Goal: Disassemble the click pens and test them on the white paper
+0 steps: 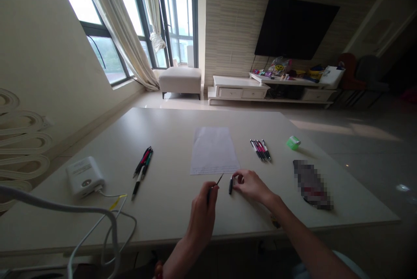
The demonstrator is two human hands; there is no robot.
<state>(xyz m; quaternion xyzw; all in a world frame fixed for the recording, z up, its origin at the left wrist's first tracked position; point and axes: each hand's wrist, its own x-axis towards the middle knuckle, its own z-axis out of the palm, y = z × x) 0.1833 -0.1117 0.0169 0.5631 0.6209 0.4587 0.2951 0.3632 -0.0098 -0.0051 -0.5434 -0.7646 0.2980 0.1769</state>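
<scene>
My left hand [203,209] is closed around a dark pen part, with a thin pointed refill [220,179] sticking out past the fingertips toward the upper right. My right hand [250,185] has its thumb and forefinger curled at a short black pen barrel piece [230,185], close over the table. Behind both hands lies a white sheet of paper [213,148] with lines of small print along its near edge. A neat row of several pens [260,150] is right of the sheet. Farther left, several more pens [143,166] lie in a loose bunch.
On the white table [169,140] stand a white power bank [85,177] with a cable [114,227] at left and a green sharpener-like box [293,142] at right. A blurred-out dark pouch-like object [312,185] lies near the right edge. A small dark item [275,221] sits by the front edge.
</scene>
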